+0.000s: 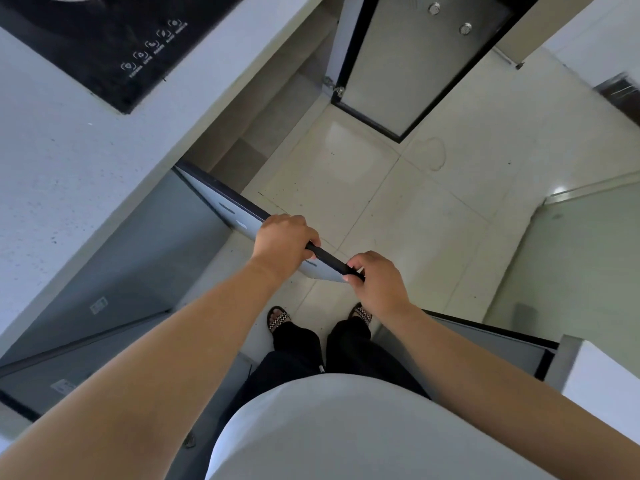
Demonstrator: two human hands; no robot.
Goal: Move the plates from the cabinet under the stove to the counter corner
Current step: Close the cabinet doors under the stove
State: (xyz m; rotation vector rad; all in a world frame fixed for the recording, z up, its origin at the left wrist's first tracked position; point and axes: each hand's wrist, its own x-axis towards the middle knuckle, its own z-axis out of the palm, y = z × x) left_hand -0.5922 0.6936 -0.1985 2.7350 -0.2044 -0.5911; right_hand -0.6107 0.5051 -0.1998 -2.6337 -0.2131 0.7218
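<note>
You stand over a pale tiled floor (398, 202) beside a white speckled counter (69, 174), looking straight down. A black glass stove (114, 39) with a row of touch icons is set into that counter at the upper left. Under it the cabinet (249, 133) stands open; what shows of its interior is shadowed and no plates can be made out. A second door (412, 71), frosted with a dark frame, is swung wide at the far side. The near cabinet door (221, 202) juts out toward you. Your left hand (282, 245) is curled over its dark top edge, and your right hand (377, 280) pinches the same edge at the outer corner, fingers closed on it. Patterned sandals (277, 320) show below.
</note>
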